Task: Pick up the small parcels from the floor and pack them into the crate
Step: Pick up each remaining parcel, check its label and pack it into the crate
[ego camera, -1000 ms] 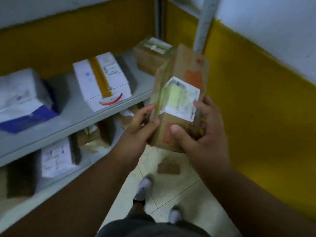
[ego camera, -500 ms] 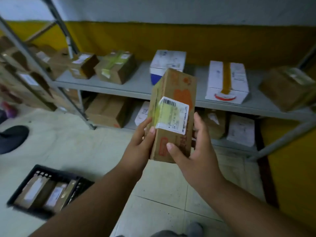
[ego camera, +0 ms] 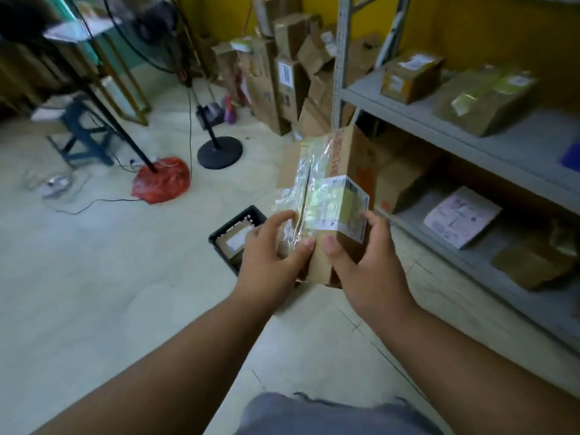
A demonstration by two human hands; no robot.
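Observation:
I hold a small brown cardboard parcel [ego camera: 326, 183] in front of me, wrapped in clear tape with a white label on its near end. My left hand [ego camera: 270, 255] grips its left side and my right hand [ego camera: 367, 265] grips its right side, thumbs on top. The black plastic crate [ego camera: 229, 227] sits on the floor just behind and below my left hand, mostly hidden by the hand and the parcel; a parcel with a white label lies inside it.
A grey metal shelf rack [ego camera: 470, 133] with several boxes runs along the right. Stacked cartons [ego camera: 282, 80] stand at the back. A fan base [ego camera: 219, 152], a red bag [ego camera: 161, 180], cables and a blue stool [ego camera: 81, 133] are on the floor to the left.
The view has swung left, from the shelf to the open floor. The crate now lies right under the parcel, which both hands still hold and have tipped flatter.

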